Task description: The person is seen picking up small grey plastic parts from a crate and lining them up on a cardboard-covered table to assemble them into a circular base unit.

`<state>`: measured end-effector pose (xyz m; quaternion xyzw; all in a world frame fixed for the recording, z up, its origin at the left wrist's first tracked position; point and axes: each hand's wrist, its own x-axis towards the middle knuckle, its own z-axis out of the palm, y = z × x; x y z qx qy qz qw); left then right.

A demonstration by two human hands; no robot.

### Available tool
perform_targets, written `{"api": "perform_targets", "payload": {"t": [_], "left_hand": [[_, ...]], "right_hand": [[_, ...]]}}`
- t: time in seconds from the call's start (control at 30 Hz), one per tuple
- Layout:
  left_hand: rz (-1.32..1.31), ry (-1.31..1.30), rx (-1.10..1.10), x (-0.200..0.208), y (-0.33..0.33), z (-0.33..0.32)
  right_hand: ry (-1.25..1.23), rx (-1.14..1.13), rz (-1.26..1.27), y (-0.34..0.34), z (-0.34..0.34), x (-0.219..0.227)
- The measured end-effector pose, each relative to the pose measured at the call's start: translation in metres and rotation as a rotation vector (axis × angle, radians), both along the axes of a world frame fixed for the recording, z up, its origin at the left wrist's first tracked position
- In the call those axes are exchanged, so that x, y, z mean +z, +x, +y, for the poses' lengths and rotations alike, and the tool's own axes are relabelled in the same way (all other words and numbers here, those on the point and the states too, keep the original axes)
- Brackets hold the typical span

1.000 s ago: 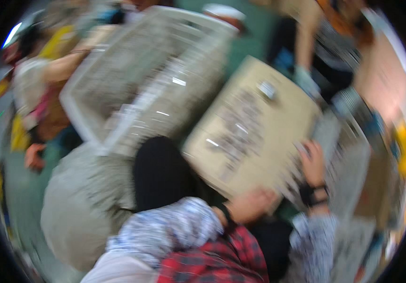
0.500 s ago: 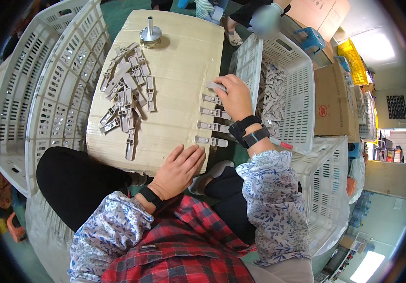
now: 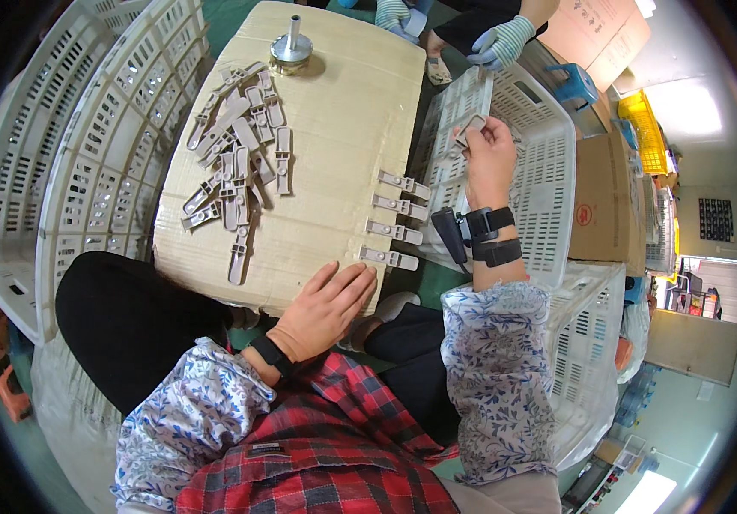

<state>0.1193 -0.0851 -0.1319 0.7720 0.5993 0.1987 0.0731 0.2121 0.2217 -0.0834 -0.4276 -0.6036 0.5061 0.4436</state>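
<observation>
My left hand [image 3: 324,304] lies flat on the near edge of a cardboard-topped surface [image 3: 325,137], fingers stretched out, holding nothing. My right hand [image 3: 490,167] is raised over the white basket on the right, fingertips pinching a small grey plastic part [image 3: 471,127] with a looped end. On the cardboard's right edge, several similar grey parts [image 3: 396,231] lie in a spaced row, their ends overhanging. A loose pile of the same grey plastic parts [image 3: 235,171] covers the left half. Behind it stands a round metal piece [image 3: 291,53] with an upright stem.
A white slatted basket [image 3: 548,171] is at the right, and large white crates [image 3: 111,163] stand at the left. Across the table, another person's gloved hand [image 3: 505,43] hovers by the basket's far end. Cardboard boxes [image 3: 608,197] stand farther right.
My right hand has lifted off the cardboard's right edge and moved right, over the basket, with a grey plastic part in its fingers. My left hand stays in place.
</observation>
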Motion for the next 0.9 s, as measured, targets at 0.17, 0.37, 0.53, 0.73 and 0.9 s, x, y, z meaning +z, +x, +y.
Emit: {"api": "perform_targets", "payload": {"t": [0.17,0.37,0.53,0.73,0.9], "left_hand": [[0.005,-0.018,-0.006,0.002,0.0,0.0],[0.017,-0.017,-0.002,0.0,0.001,0.0],[0.008,-0.015,-0.005,-0.001,0.0,0.0],[0.009,-0.027,-0.009,0.0,0.001,0.0],[0.026,-0.017,-0.004,-0.002,0.001,0.001]], "right_hand": [[-0.18,0.035,-0.013,0.012,0.0,-0.011],[-0.38,0.01,0.063,0.001,-0.017,-0.025],[-0.459,0.189,-0.162,0.012,-0.008,-0.035],[-0.466,0.258,-0.234,0.027,0.002,-0.05],[-0.45,0.272,-0.27,0.029,0.003,-0.052]]}}
